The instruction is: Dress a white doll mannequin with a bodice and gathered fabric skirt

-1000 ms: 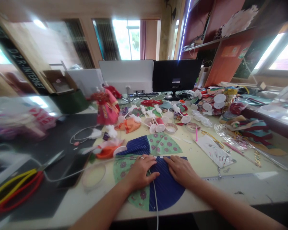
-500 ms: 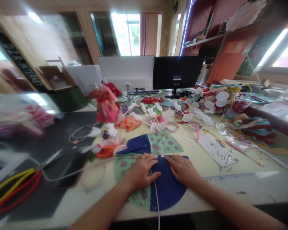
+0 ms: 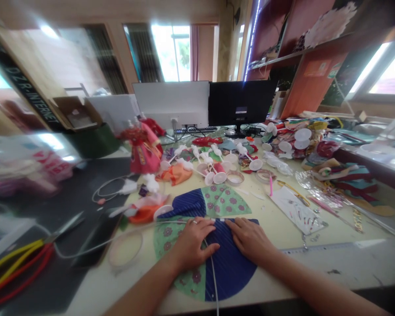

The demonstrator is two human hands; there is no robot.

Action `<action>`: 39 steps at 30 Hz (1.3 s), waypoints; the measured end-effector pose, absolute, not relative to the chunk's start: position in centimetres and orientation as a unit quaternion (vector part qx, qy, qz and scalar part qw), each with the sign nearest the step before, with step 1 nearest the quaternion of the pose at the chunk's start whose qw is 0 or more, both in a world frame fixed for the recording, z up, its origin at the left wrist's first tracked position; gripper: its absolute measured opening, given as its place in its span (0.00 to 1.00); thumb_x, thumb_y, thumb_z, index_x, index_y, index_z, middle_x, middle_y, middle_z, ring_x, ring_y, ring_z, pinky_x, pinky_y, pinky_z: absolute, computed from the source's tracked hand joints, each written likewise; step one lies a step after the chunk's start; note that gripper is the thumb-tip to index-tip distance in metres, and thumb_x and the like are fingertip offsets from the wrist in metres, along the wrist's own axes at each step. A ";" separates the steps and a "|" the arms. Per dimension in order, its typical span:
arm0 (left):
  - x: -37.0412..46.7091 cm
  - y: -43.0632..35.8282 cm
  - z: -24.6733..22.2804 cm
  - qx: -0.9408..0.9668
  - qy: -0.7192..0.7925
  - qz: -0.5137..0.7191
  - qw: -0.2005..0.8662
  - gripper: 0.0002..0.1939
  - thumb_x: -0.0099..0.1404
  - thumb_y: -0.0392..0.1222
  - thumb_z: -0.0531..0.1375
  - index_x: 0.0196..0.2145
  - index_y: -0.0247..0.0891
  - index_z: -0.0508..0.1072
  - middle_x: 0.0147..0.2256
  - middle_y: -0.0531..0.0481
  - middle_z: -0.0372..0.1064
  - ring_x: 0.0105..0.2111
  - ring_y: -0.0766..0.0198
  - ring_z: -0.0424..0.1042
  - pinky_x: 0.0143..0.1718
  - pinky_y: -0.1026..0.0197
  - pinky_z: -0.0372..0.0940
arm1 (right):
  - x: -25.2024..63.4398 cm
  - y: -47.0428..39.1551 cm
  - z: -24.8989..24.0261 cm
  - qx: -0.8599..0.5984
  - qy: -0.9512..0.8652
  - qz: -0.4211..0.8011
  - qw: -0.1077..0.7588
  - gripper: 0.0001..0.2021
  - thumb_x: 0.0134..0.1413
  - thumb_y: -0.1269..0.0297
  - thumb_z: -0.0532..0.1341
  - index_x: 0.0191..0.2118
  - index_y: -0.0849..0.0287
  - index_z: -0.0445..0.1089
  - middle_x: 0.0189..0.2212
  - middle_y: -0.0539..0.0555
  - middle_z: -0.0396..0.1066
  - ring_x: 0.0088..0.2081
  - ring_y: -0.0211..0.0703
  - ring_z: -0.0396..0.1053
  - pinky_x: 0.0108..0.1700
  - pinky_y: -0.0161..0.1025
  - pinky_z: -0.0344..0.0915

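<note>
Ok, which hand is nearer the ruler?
Right. The right hand rests on blue cloth, left of the ruler; the left hand is farther left, partly over green cloth.

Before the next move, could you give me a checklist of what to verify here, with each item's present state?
1. Left hand on the rounded fabric piece with blue stripes and green floral print: ok.
2. Right hand on its blue-striped part: ok.
3. Fabric free of the thin white cable: not ok, the cable crosses it.
4. Metal scissors with yellow and red handles away from the fabric: ok, off to the left.
5. Fingertips pinching the fabric's far edge, not just pressing: cannot tell, their undersides are hidden.
</note>
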State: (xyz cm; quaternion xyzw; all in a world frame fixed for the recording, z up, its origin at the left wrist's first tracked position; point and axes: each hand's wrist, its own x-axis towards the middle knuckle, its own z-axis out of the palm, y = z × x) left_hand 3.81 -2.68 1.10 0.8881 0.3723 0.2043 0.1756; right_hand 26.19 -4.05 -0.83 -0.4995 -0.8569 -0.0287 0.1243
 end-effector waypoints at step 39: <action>-13.1 -1.0 9.8 0.700 0.636 0.325 0.030 0.14 0.64 0.47 0.51 0.40 0.40 0.72 0.42 0.47 0.73 0.42 0.59 0.71 0.47 0.58 0.61 | 27.2 -2.8 -3.8 -0.438 -0.854 -0.176 0.218 0.17 0.59 0.60 0.50 0.50 0.59 0.64 0.38 0.54 0.75 0.37 0.43 0.75 0.34 0.37 0.74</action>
